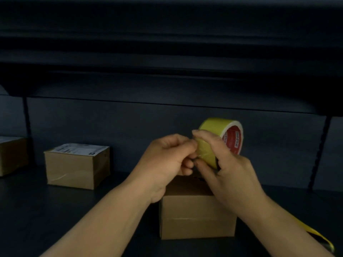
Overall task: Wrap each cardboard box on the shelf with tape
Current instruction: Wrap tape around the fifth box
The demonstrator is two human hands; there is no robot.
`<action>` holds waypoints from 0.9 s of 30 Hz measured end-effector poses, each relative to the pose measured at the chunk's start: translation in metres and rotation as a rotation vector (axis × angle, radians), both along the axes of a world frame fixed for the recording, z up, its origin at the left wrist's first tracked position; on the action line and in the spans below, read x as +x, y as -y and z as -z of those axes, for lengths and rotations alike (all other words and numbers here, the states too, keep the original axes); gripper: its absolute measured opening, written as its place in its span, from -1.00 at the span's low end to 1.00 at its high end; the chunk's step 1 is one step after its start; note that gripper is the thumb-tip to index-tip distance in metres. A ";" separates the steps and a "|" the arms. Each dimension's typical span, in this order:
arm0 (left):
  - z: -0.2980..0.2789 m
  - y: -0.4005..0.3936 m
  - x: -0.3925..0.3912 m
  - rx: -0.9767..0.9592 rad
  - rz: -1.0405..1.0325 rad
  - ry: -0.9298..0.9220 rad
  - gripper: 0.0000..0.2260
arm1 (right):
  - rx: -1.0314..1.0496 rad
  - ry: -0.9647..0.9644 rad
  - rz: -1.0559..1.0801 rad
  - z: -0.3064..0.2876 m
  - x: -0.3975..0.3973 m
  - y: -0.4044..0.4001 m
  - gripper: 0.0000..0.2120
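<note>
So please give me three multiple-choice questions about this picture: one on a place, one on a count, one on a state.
1. Where is the tape roll?
A. lying on the shelf
B. held above the nearest box
C. on the labelled box

2. How many cardboard boxes show?
A. one
B. three
C. five

3. What does the left hand do?
A. pinches at the roll's surface
B. lies flat on the shelf
C. presses a box

Answers: B, both hands hold it over the nearest box; B, also the labelled box and the edge box; A, its fingertips meet at the tape.

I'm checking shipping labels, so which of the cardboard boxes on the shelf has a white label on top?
The middle box, left of the hands. The box under the hands shows plain cardboard.
</note>
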State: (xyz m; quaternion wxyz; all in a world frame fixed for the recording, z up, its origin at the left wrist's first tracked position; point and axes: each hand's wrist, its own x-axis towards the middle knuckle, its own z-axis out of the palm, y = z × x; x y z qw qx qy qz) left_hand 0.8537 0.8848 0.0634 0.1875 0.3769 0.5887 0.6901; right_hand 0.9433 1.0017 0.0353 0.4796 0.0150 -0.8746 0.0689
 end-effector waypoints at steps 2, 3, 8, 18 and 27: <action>-0.002 -0.002 -0.003 0.006 -0.010 -0.045 -0.85 | -0.090 0.094 -0.033 -0.003 0.004 0.001 -0.33; -0.004 -0.002 -0.007 -0.001 -0.031 -0.092 -0.85 | -0.126 0.137 -0.035 -0.005 0.006 0.003 -0.32; -0.018 0.002 -0.026 -0.099 -0.241 -0.599 -0.87 | -0.067 -0.137 0.080 -0.015 0.012 0.009 -0.56; -0.012 -0.011 -0.021 -0.035 -0.302 -1.261 -0.82 | -0.045 -0.224 0.373 -0.020 0.007 0.007 -0.61; 0.005 -0.020 -0.023 0.115 -0.329 -1.274 -0.92 | -0.144 -0.002 0.135 -0.018 0.007 -0.004 -0.78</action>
